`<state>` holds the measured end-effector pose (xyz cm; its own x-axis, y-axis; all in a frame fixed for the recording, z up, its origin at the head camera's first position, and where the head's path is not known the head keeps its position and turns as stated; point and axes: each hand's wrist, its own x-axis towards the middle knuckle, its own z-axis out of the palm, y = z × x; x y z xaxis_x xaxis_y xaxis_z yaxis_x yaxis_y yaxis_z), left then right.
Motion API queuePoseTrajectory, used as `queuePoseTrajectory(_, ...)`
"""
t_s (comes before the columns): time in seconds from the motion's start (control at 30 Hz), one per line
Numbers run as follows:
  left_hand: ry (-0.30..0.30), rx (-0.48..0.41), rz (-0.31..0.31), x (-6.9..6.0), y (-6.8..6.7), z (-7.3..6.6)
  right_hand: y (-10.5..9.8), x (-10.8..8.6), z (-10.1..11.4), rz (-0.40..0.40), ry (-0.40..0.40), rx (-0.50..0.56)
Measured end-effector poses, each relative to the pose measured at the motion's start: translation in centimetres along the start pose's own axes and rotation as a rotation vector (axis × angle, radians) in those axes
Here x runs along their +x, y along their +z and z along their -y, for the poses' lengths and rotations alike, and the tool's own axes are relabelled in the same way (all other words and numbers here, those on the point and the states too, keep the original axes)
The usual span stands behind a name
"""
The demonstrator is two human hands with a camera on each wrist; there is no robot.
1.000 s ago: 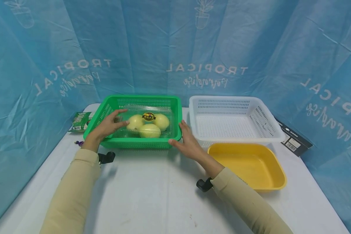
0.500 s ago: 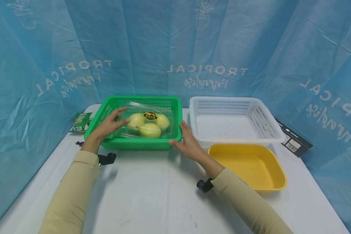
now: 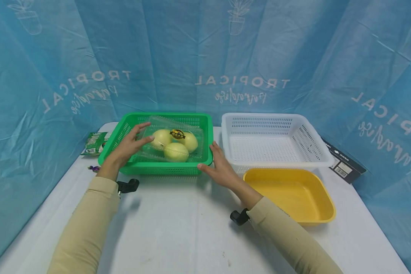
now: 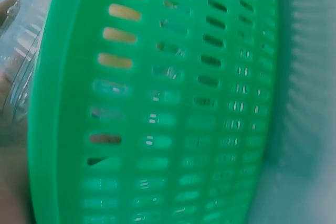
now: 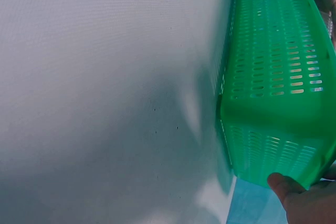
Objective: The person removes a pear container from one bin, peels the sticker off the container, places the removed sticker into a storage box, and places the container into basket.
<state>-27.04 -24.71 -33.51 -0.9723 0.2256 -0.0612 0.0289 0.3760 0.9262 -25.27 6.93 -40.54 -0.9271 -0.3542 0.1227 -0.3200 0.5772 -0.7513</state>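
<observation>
A clear plastic box (image 3: 177, 134) with a dark label and three pale yellow-green round fruits (image 3: 176, 152) lies inside the green basket (image 3: 168, 165), slanting with its left end toward the back. My left hand (image 3: 126, 147) reaches over the basket's left part and grips the box's left end between thumb and fingers. At the basket's front right corner, my right hand (image 3: 222, 167) holds the rim, thumb in front and fingers along the side. The right wrist view shows that hand (image 5: 312, 203) at the basket's end (image 5: 273, 156); the left wrist view shows mostly the perforated basket wall (image 4: 142, 103).
A white basket (image 3: 260, 150) stands to the right, with a yellow tray (image 3: 291, 194) in front of it. A black box (image 3: 344, 161) lies at the far right. Left of the green basket are a green packet (image 3: 93, 144) and a small purple item (image 3: 94, 168).
The clear box has turned slightly, its left end shifting toward the back and its fruits rolling a little. My left hand moved slightly with it. My right hand stays at the basket corner.
</observation>
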Motion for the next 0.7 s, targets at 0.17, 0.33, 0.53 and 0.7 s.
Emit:
queuePoseTrajectory(0.17, 0.007, -0.052, -0.031, 0.6, 0.3, 0.7, 0.0, -0.1, 0.1, 0.003, 0.004, 0.005)
queuePoseTrajectory(0.33, 0.021, -0.040, -0.077, 1.5, 0.5, 1.7, 0.0, -0.1, 0.1, 0.001, 0.008, 0.012)
queuePoseTrajectory(0.53, 0.022, -0.054, -0.160, 1.9, 1.1, 2.0, 0.0, -0.1, 0.1, 0.007, 0.010, 0.010)
queuePoseTrajectory(0.7, 0.016, -0.095, -0.223, 2.0, 1.6, 1.8, 0.0, -0.1, 0.1, 0.009, 0.013, 0.005)
